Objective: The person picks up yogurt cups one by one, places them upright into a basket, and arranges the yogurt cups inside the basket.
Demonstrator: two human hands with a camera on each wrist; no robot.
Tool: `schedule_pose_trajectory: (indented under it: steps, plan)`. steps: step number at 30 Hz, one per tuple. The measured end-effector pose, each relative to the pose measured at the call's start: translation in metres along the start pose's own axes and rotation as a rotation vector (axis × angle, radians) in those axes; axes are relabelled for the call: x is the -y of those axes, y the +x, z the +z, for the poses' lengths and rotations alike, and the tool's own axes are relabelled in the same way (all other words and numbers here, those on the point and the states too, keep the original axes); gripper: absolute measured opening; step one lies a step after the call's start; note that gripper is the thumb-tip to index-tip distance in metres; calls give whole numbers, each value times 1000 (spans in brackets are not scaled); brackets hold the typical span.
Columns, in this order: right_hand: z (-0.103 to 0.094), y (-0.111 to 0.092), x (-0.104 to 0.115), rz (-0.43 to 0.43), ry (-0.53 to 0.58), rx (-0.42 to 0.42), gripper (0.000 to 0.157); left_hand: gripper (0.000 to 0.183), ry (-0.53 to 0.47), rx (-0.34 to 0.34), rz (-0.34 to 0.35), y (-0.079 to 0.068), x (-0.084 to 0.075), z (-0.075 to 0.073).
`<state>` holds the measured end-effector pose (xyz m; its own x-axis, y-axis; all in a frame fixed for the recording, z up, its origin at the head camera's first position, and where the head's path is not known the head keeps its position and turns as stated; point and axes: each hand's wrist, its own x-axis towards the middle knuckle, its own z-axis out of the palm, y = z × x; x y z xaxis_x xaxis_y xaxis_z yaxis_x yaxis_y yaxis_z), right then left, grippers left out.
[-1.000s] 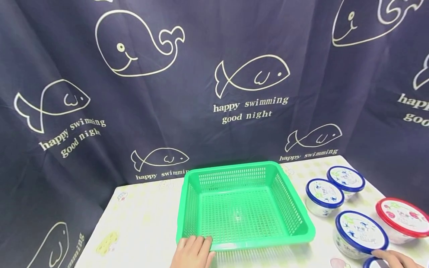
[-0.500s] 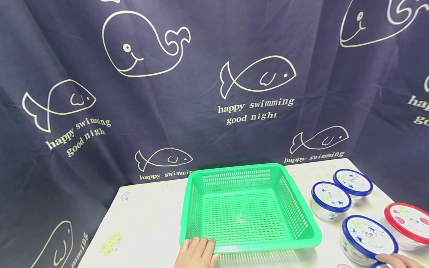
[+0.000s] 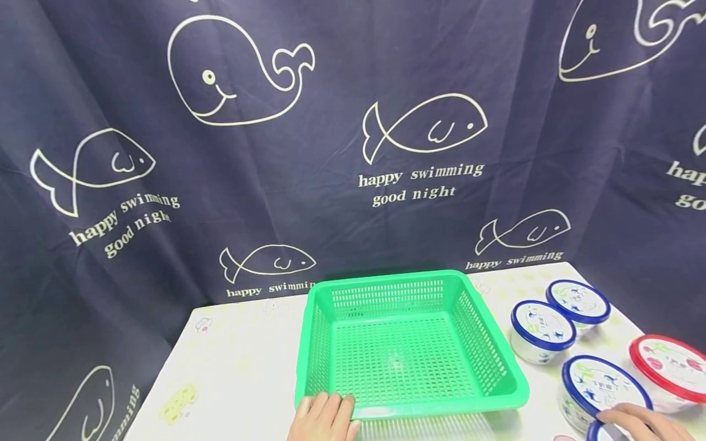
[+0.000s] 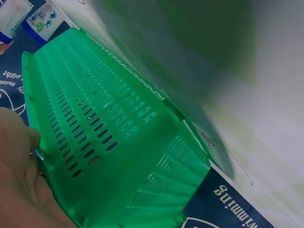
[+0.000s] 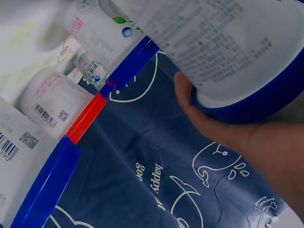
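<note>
The green plastic basket (image 3: pixel 436 407) stands on the table in the head view. My left hand (image 3: pixel 324 419) grips the near left part of its rim, fingers over the edge; the left wrist view shows this hand (image 4: pixel 19 171) against the slotted basket wall (image 4: pixel 95 118). At the lower right of the head view, my right hand (image 3: pixel 645 422) holds a blue-lidded tub (image 3: pixel 598 432), mostly cut off by the frame. In the right wrist view the thumb (image 5: pixel 190 102) lies against this white printed tub (image 5: pixel 218 52), near its blue lid; the other fingers are hidden.
Several lidded tubs stand right of the basket: a blue-lidded tub (image 3: pixel 603 383) just beyond the right hand, a red-lidded tub (image 3: pixel 670 370), and two further blue-lidded tubs (image 3: pixel 543 327) behind. A dark curtain (image 3: pixel 331 153) hangs behind the pale table (image 3: pixel 237 355).
The right hand and its tub have shifted slightly, with more of the tub's blue lid showing than half a second ago. The left hand stays on the basket rim. The head view has turned slightly.
</note>
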<state>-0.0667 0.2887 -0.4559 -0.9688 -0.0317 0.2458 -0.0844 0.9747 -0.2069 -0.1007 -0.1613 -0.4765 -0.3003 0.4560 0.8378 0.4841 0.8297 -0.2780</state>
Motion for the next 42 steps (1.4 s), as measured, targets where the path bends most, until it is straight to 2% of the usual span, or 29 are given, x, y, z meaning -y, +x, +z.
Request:
schedule_pose_trajectory:
  steps: [4,8,13,15,16,21,24,27,31,35,38,40,42]
  plan:
    - [-2,1,4,-30,56,-100,81,42,7,8,-1,2,1,-1]
    - [-8,5,10,-102,76,-138,92,45,9,-10,5,10,1,-5]
    - [-23,16,20,-289,81,-225,95,46,16,-47,9,16,0,-8]
    - [-29,21,28,-317,89,-267,94,46,23,-56,14,13,0,-5]
    - [-32,23,32,-320,96,-286,92,46,27,-63,19,11,1,-3]
    - [-43,30,54,-208,145,-307,85,45,24,-47,21,1,1,4]
    - [-48,32,63,-173,167,-313,84,45,16,-16,5,1,-1,3]
    - [-54,33,71,-153,167,-309,84,46,17,-22,0,6,-2,1]
    - [-63,38,80,-220,147,-328,82,48,19,-40,-3,15,-3,-6]
    - [-71,41,86,-320,186,-384,79,48,13,-22,-7,22,-3,-13]
    - [-75,43,88,-354,233,-420,80,48,15,-6,-7,22,-4,-15]
    - [-77,45,90,-351,233,-415,81,49,15,12,-12,21,-4,-16]
    - [-77,47,92,-350,220,-407,83,47,8,34,-21,14,-4,-13]
